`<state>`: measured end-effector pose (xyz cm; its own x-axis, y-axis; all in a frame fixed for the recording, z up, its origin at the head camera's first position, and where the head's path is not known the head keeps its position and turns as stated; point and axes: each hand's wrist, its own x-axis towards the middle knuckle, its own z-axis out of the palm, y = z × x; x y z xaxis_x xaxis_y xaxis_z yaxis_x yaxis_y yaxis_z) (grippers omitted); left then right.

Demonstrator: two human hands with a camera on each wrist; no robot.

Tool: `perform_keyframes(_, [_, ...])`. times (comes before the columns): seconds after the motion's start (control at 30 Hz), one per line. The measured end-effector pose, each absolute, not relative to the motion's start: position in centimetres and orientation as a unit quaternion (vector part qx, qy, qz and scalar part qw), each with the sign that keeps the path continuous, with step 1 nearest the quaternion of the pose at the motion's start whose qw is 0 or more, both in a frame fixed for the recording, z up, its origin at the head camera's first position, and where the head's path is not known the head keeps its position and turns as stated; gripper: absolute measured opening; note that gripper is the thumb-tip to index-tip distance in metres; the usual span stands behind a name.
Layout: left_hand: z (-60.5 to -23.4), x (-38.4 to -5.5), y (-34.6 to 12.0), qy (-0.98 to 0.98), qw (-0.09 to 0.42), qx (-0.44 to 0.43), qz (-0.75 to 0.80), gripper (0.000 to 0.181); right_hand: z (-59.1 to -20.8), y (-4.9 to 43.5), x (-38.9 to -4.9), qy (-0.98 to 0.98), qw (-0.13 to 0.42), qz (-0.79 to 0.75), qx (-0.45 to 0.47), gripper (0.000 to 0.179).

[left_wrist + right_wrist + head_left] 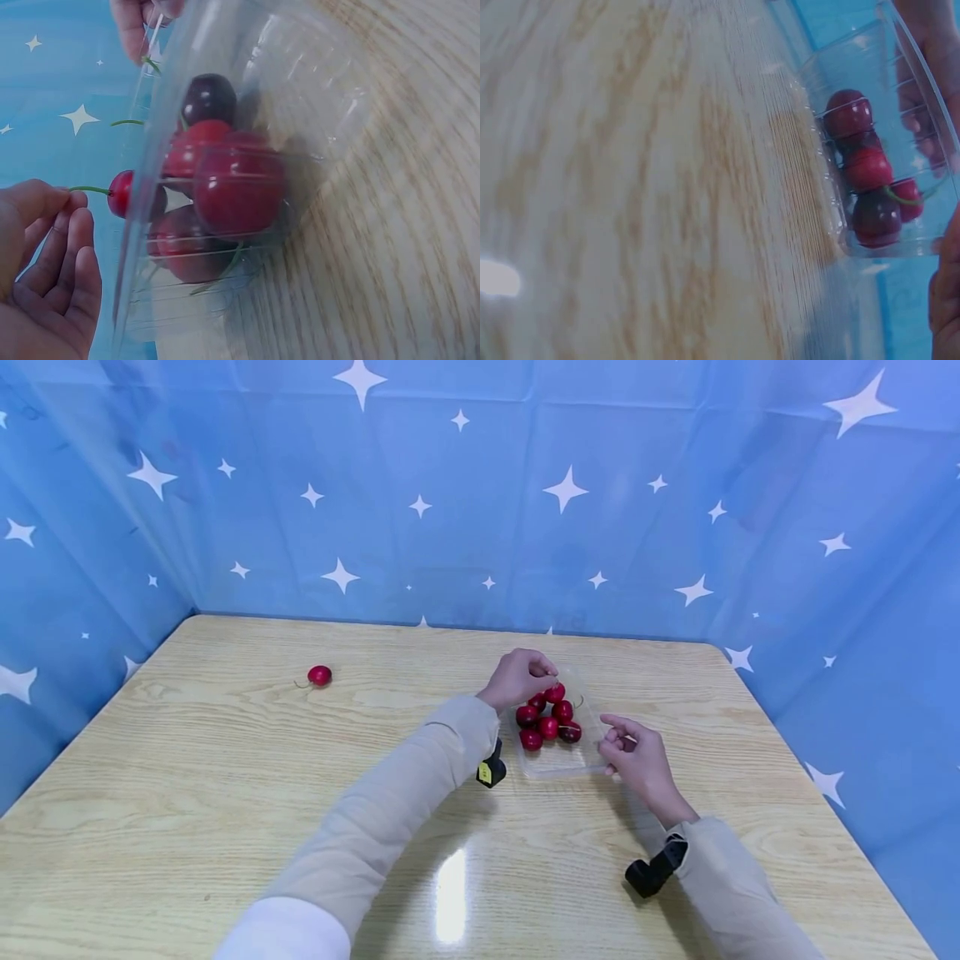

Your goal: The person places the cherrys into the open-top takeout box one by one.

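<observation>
My left hand (521,679) is over the far left part of a clear plastic container (555,770). In the left wrist view its thumb and finger pinch the green stem of a red cherry (118,193), which hangs at the container's rim. Several dark and bright red cherries (548,727) lie inside the container, some with stems. At the near right side, my right hand (637,762) grips the container's rim between thumb and fingers. Only part of the right hand (948,296) shows in the right wrist view.
One more cherry (319,676) with its stem lies on the wooden table (247,793), far to the left. A blue curtain with white stars (480,510) hangs behind the table and along its sides. Each wrist wears a black camera (651,872).
</observation>
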<state>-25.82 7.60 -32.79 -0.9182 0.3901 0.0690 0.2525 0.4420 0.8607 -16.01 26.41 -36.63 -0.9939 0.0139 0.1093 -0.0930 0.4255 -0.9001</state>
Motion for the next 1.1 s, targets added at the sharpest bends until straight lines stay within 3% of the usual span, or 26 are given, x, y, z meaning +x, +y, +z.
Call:
perform_keyframes(0.8, [-33.0,-25.6,6.3,0.84,0.064,0.192,0.504,0.017,-36.7,26.3,-16.0,-0.839,0.047,0.541,0.019,0.04])
perform_keyframes(1.1, [-33.4,-25.3,3.9,0.836,0.033,0.216,0.503,0.018,-36.7,26.4,-15.9,-0.841,0.05,0.538,0.022,0.04])
